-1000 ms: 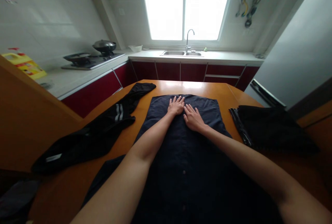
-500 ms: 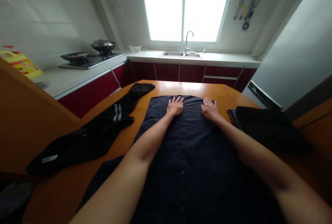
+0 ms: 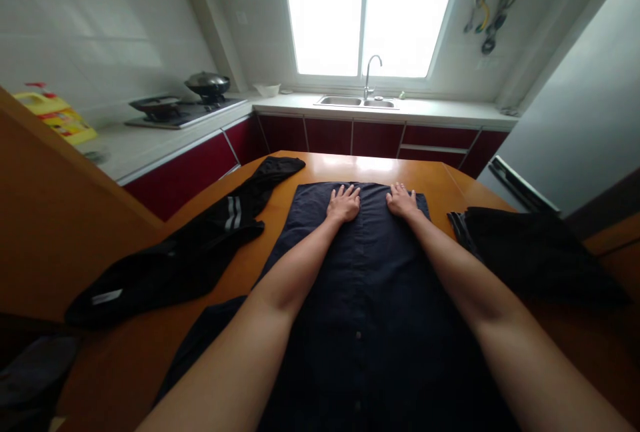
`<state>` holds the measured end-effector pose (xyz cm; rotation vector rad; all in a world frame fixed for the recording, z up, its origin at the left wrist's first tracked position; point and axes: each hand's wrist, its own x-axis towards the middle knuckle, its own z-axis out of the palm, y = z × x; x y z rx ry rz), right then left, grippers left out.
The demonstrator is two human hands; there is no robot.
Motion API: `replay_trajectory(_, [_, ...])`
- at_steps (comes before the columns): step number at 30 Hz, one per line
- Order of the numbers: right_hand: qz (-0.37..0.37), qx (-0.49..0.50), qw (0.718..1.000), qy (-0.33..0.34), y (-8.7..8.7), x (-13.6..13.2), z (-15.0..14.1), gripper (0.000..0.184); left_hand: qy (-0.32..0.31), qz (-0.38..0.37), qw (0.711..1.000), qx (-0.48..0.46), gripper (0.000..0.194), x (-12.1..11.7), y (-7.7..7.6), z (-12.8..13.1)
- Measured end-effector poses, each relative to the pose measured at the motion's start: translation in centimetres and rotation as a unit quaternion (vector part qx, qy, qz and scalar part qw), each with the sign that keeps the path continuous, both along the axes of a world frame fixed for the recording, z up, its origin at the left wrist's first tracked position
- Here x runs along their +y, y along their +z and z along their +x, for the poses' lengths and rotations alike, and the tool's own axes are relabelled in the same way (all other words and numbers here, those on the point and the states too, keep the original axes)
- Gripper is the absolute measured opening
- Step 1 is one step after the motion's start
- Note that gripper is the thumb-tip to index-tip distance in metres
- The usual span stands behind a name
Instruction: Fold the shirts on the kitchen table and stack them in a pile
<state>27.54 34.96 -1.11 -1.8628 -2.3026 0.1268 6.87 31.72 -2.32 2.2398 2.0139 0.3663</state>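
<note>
Dark navy shirt (image 3: 360,265) lies spread flat across the middle of the table, its weave smooth and matt, with soft shallow creases at the far end. A raised seam runs down its centre, set with small round buttons, and its far hem makes a nearly straight, slightly bowed line. The left hand (image 3: 344,204) rests palm down on the cloth just left of the seam, near the far hem, fingers fanned out and gripping nothing. The right hand (image 3: 401,201) rests likewise close to the far right corner, its fingers extended and loose of any hold.

Left of the shirt, a long black garment (image 3: 175,265) with two pale stripes and a white label trails over the wood in a narrow, rumpled shape. On the right lies a folded black cloth (image 3: 535,252), with glossy layered edges towards the shirt.

The table (image 3: 370,164) is orange-brown wood, polished enough to mirror the window (image 3: 325,19), with angled far corners. Beyond it, glossy dark red cabinets (image 3: 325,135) carry a pale counter (image 3: 285,104) with a steel double sink (image 3: 340,101).
</note>
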Motion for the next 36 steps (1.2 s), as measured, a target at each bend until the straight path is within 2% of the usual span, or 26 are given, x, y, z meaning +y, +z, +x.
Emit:
replay_trajectory(2, [0.020,0.000,1.000,0.001,0.0,-0.3,-0.9,0.059,0.002,0.004,1.000,-0.004,0.057,0.0,0.0,0.0])
replay_trajectory(7, [-0.002,0.010,0.995,0.096,-0.8,-2.9,-5.4,0.058,0.017,0.026,0.999,-0.015,0.058,-0.3,0.1,0.2])
replay_trajectory(10, [-0.012,0.015,0.995,0.093,-1.4,-3.2,-7.1,0.058,0.019,0.038,0.999,-0.016,0.056,-0.5,0.1,0.3])
replay_trajectory(19, [-0.008,0.026,0.996,0.081,-2.0,0.6,-7.1,0.057,-0.008,0.034,0.999,-0.004,0.053,-0.5,-0.1,0.2])
replay_trajectory(26, [0.028,0.056,0.998,0.029,-1.7,0.8,-7.4,0.056,-0.010,0.016,1.000,0.008,0.055,0.0,-0.5,0.1])
replay_trajectory(29, [0.059,0.066,0.996,0.017,-1.2,-0.6,-7.3,0.055,-0.011,0.005,1.000,0.014,0.056,0.2,-0.4,0.1])
replay_trajectory(32, [0.076,0.066,0.994,0.036,-1.0,-3.2,-7.2,0.054,-0.013,-0.003,1.000,0.017,0.057,0.2,-0.1,0.2])
replay_trajectory(36, [0.045,0.063,0.995,0.069,-1.1,-7.9,-7.1,0.054,-0.014,-0.006,1.000,0.017,0.057,-0.1,0.3,0.2])
